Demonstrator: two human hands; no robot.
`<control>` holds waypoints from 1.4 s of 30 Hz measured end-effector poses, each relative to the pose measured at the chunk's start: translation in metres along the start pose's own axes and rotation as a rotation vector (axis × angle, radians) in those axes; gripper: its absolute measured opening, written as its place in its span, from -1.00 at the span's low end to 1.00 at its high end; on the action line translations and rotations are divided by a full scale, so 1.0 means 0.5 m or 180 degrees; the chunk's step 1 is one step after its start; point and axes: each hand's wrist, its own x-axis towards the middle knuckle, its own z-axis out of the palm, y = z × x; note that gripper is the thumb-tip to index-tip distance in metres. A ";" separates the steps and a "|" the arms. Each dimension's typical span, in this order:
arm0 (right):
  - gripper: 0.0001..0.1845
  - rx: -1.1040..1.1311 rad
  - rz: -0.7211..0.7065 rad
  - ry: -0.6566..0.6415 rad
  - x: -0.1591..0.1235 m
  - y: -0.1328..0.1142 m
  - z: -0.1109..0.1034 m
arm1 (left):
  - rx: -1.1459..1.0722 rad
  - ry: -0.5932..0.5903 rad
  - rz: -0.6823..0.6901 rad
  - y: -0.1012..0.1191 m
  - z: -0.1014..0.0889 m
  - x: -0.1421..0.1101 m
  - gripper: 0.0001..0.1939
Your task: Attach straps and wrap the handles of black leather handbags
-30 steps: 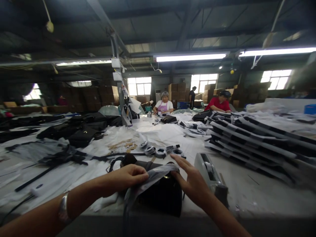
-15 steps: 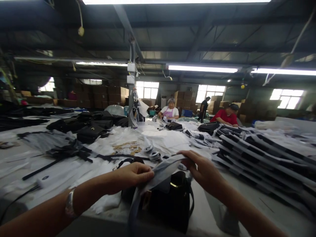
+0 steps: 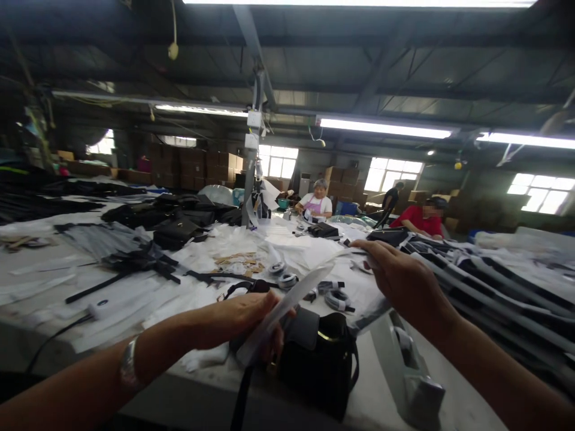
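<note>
A long strip of thin white wrapping paper (image 3: 299,293) stretches slantwise between my hands. My left hand (image 3: 256,314) grips its lower part, thumb in front and fingertips partly hidden behind it. A black strap (image 3: 242,395) hangs from the strip's lower end. My right hand (image 3: 399,275) pinches the upper end, higher and further right. Below the strip a black handbag (image 3: 314,371) with a gold zip stands on the table, partly covered by the paper and my left fingers. A greyish wrapped strap (image 3: 371,314) runs from the bag's right side up under my right hand.
A tape dispenser (image 3: 406,365) stands right of the bag. Rolled straps (image 3: 287,281) and tan tags (image 3: 240,263) lie beyond it. Stacked black-and-white pieces (image 3: 489,299) fill the right; black straps (image 3: 139,254) lie left. Two people (image 3: 317,203) work across the table; another stands behind.
My right hand has risen and moved right, drawing the strip longer. My left hand's fingers have shifted lower behind the paper. The view has turned slightly left, exposing the tape dispenser.
</note>
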 end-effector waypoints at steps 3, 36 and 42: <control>-0.57 -0.0006 0.0128 0.0059 -0.017 0.039 0.004 | 0.0100 0.0184 -0.0133 -0.034 -0.027 -0.040 -0.42; -0.60 0.4299 0.0209 -0.2524 0.149 -0.154 -0.084 | 0.2893 0.3815 0.3347 0.317 -0.094 -0.105 -0.69; -0.58 0.4449 0.0280 -0.2320 0.175 -0.157 -0.074 | 0.2740 0.2921 0.2785 0.227 -0.114 -0.047 -0.65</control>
